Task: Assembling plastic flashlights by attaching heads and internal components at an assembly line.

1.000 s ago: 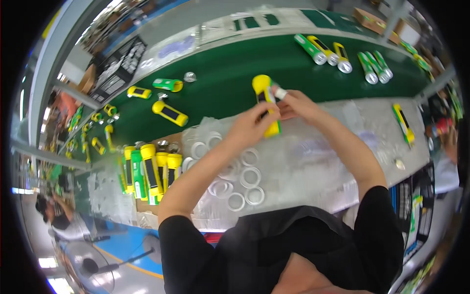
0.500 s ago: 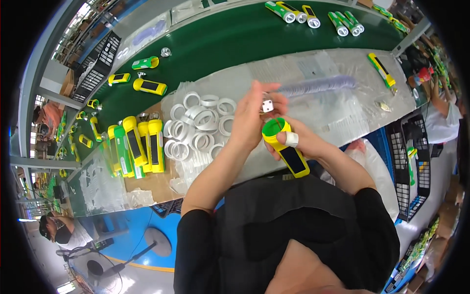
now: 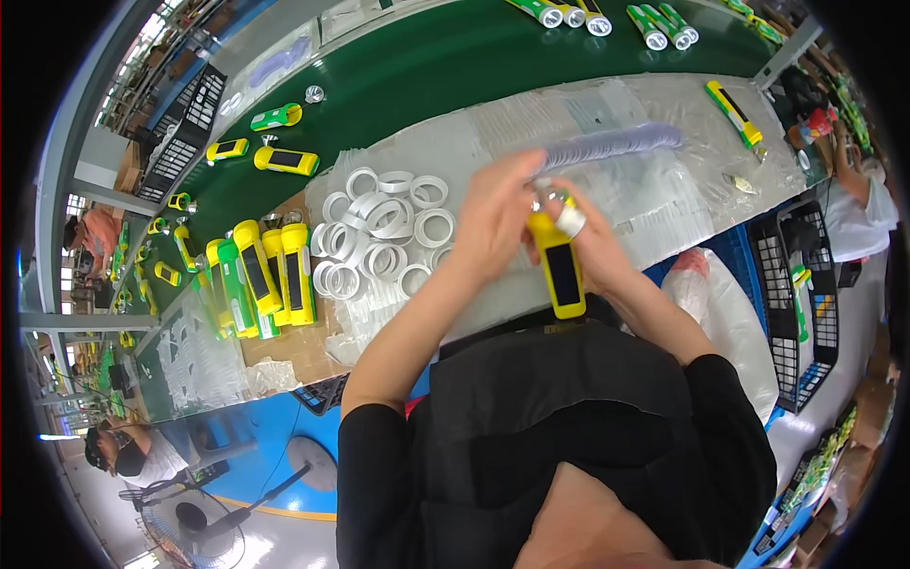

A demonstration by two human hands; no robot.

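Note:
My right hand [image 3: 595, 242], with white tape around one digit, is wrapped around a yellow flashlight body [image 3: 563, 275] that has a dark panel on its side. The body stands nearly upright in the view, its head end pointing away from me. At that end my left hand [image 3: 495, 216] has its fingers closed on a shiny silver reflector [image 3: 548, 197], which sits at the mouth of the body. The fingers hide most of the reflector, so I cannot tell how far in it sits. Left of my hands, white plastic rings [image 3: 389, 220] lie in a loose pile.
Several yellow and green flashlight bodies [image 3: 261, 275] lie in a row on cardboard at left. A row of thin clear discs [image 3: 616, 144] lies beyond my hands. Finished-looking flashlights [image 3: 654, 30] rest on the green belt [image 3: 417, 90]. A black crate [image 3: 796, 303] is at right.
My left hand has brought the silver reflector down onto the body's open end. The flashlight body has turned more upright, and its green inside is now covered.

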